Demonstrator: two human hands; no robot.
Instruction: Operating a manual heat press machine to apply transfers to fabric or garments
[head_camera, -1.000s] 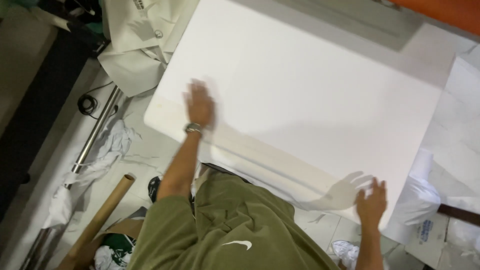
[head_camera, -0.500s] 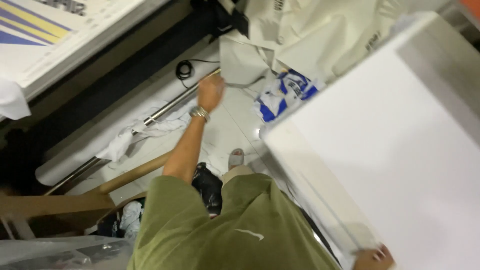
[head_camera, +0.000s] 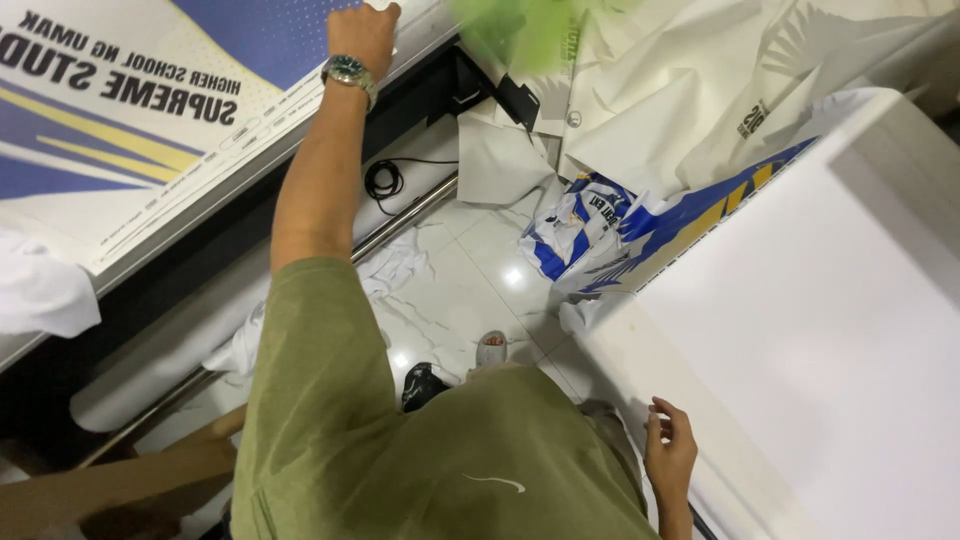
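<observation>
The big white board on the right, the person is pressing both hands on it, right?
Not quite. In the head view only the right hand is at the big white board; the left hand reaches up to the printed blue-and-white banner sheet.

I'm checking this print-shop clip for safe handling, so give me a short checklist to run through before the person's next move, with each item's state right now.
1. Left hand on the printed banner sheet: ok, it rests at the sheet's edge; whether it grips is cannot tell.
2. Right hand steadying the white board: not ok, its fingers are curled just beside the board's edge, contact unclear.
3. Floor underfoot: not ok, crumpled blue and white prints and white scraps lie near the feet.
4. Black cable out of the way: cannot tell, it coils on the floor by the metal rail.
5. Board lying flat: ok.
</observation>
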